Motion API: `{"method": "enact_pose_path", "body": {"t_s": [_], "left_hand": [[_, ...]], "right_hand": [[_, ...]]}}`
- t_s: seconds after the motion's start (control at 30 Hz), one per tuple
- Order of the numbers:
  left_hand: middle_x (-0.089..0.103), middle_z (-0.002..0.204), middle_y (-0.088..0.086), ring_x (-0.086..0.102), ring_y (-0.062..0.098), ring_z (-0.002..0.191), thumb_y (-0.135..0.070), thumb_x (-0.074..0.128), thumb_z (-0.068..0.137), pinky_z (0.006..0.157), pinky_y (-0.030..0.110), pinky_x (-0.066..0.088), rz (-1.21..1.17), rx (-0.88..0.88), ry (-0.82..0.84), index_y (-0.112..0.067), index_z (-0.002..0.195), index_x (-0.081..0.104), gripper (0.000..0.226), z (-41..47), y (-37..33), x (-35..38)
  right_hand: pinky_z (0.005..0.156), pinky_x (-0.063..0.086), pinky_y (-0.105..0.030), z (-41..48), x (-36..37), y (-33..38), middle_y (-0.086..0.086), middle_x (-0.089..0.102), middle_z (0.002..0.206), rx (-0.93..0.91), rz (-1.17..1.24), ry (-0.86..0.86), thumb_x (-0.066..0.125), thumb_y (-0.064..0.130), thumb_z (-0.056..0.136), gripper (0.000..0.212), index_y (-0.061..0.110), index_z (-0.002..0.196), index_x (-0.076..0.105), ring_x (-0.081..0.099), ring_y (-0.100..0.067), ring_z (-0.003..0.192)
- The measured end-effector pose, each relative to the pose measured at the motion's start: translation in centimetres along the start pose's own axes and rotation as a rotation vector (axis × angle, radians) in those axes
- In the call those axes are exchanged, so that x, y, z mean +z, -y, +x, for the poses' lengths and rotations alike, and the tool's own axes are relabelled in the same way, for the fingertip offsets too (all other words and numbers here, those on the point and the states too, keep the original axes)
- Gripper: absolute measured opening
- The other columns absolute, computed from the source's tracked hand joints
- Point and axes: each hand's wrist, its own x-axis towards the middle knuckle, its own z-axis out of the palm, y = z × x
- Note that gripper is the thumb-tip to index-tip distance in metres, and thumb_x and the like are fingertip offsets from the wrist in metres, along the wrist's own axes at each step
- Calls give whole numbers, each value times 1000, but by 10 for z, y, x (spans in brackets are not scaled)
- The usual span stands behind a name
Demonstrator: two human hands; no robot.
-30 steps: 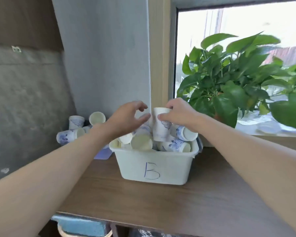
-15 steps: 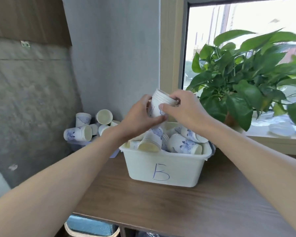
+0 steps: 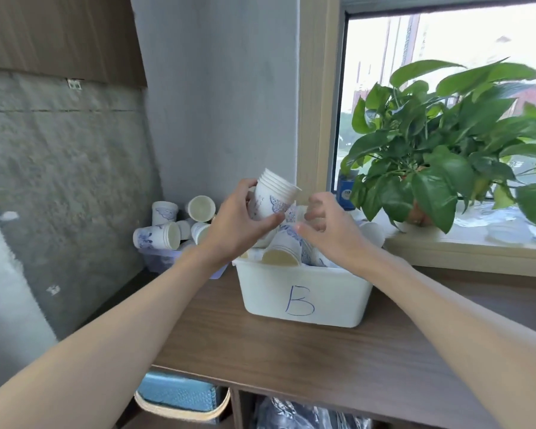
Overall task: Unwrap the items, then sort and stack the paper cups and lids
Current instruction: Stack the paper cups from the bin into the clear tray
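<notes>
Cups [image 3: 275, 195] nested in a stack tilt toward 1 o'clock above the bin [image 3: 331, 289] marked B on the counter [image 3: 291, 351], gripped by the fingers of the left hand [image 3: 236, 227]. The right hand [image 3: 331, 233], pinching their rim half a second ago, has let go and hovers at their 4 o'clock, fingers loosely curled, empty.

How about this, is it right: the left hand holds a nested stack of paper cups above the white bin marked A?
Only the letter is wrong. The head view shows the left hand holding the nested stack of paper cups above the white bin, but the bin is marked B, not A.
</notes>
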Motion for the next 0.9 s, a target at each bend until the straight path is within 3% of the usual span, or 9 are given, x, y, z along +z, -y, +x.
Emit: {"method": "enact_pose_path", "body": {"t_s": [0.07,0.23,0.37,0.47,0.57,0.63,0.7,0.8,0.9], "left_hand": [[67,108,-5,65,8,100,-42,81,70,91,40,54,3,-13,-21,-30,126,48,66,-9,0,-1],[64,110,-11,59,-14,93,-22,82,78,76,4,43,21,-30,-52,-29,124,47,58,-28,2,-6],[63,106,-16,59,-14,91,-19,82,78,74,4,44,26,-26,-51,-30,122,47,57,-25,8,-7],[61,109,-18,58,-13,97,-21,83,78,77,5,44,31,-32,-30,-31,125,47,60,-19,12,-8],[62,110,-21,59,-9,101,-24,83,78,80,10,47,39,-46,-35,-35,124,47,59,-22,6,-13],[63,111,-20,60,-8,101,-22,82,78,77,8,47,32,-52,-48,-32,126,48,59,-28,3,-18],[64,114,-16,60,-6,103,-20,82,79,77,7,47,33,-15,-66,-27,131,48,62,-42,1,-22],[65,116,-7,62,1,106,-17,81,80,81,12,49,3,-7,-91,-27,129,47,61,-67,6,-28],[63,116,-9,60,-7,103,-17,80,81,78,7,47,43,-10,-76,-24,131,47,61,-91,5,-37]], "right_hand": [[88,52,-39,-4,1,-7,4,57,108,-1,-73,79,71,39,82,48,25,120,45,60,-12,95],[76,45,-26,-6,10,-13,2,56,104,-67,-186,159,78,36,76,39,19,105,58,54,-14,88],[65,36,-13,0,21,-23,2,52,98,-117,-234,137,78,29,75,29,19,97,61,51,-12,85],[63,40,-11,5,23,-26,1,56,89,-113,-219,45,70,13,78,13,17,88,61,52,-11,77],[68,49,-33,3,18,-21,-1,58,82,-124,-237,-59,61,4,79,9,12,81,61,55,-19,74],[66,47,-37,3,12,-17,-1,55,80,-149,-261,-158,58,2,79,9,11,78,59,53,-20,72],[62,43,-34,1,8,-16,-2,53,78,-220,-250,-258,57,1,81,10,9,74,56,50,-21,69],[56,33,-18,0,0,-7,2,48,72,-239,-184,-397,58,1,81,17,13,71,52,43,-15,65],[60,35,-19,-5,-5,11,4,50,72,-244,-94,-441,61,0,79,19,17,73,54,46,-15,67]]}}
